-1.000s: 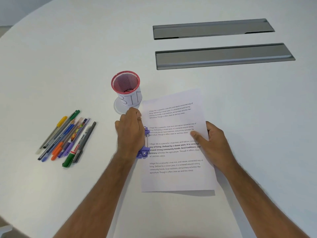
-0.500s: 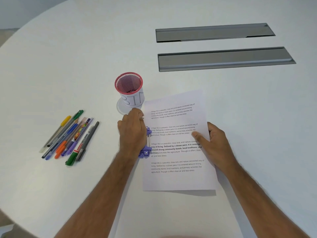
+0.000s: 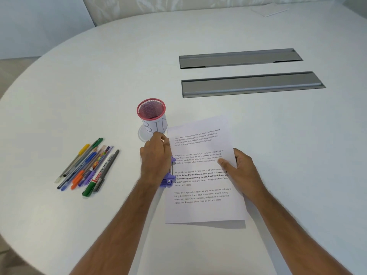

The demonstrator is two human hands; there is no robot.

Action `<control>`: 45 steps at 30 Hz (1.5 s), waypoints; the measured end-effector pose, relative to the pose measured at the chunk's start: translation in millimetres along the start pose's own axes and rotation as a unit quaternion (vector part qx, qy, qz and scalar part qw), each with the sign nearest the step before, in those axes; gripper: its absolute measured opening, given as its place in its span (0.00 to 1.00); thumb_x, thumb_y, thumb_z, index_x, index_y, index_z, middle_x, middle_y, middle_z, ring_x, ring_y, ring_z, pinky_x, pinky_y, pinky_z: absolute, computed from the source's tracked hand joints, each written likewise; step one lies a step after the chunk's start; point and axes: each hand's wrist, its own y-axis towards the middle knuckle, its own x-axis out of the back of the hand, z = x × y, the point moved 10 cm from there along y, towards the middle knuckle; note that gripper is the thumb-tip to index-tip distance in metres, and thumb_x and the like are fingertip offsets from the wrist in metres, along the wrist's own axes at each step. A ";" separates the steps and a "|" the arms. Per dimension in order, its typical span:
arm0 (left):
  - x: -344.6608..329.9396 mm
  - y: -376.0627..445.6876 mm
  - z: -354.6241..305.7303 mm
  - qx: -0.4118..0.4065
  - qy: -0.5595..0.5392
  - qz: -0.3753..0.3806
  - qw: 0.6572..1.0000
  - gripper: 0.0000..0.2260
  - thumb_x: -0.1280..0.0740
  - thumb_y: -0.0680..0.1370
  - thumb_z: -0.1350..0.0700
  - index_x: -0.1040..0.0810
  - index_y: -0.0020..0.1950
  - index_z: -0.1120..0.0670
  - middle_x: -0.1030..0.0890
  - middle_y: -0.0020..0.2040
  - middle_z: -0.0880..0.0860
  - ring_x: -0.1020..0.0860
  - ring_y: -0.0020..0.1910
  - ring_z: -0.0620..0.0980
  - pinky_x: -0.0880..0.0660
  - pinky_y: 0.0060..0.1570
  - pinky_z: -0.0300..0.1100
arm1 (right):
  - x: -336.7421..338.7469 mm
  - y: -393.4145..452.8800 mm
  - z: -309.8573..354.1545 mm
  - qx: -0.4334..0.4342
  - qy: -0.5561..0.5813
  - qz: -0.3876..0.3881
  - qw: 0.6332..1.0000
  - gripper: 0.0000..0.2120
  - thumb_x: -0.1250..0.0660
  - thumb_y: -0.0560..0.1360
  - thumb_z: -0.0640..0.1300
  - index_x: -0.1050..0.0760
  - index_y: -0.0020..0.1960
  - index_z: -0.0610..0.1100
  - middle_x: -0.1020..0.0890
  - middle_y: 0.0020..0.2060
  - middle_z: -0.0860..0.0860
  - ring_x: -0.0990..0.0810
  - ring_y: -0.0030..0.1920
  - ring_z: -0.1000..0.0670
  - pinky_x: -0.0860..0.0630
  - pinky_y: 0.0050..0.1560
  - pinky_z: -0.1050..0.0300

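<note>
White table (image 3: 99,80), centre of the frame: left hand (image 3: 155,156) grips the purple punch (image 3: 168,180), right hand (image 3: 243,172) pinches the printed sheet (image 3: 202,212).

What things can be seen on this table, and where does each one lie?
table: one, white, round, bears everything.
cable flaps: two, grey, far right side, one behind the other.
flat pad: one, white, far right edge.
mesh cup: one, pink with a white label, just left of the sheet's top.
pens and markers: about nine, mixed colours, lying side by side on the left.
printed sheet: one, white, middle.
hole punch: one, purple, at the sheet's left edge.
left hand: holds the hole punch from above.
right hand: pinches the sheet's right edge.
</note>
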 end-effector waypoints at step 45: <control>61.9 -43.9 58.5 0.111 -0.189 0.016 0.975 0.05 0.29 0.81 0.57 0.19 0.56 0.48 0.14 0.38 0.52 0.18 0.32 0.36 0.26 0.28 0.27 | 51.8 -0.2 -11.7 0.013 0.065 -0.020 0.998 0.07 0.27 0.81 0.45 0.16 0.57 0.52 0.10 0.53 0.55 0.11 0.53 0.52 0.16 0.55 0.50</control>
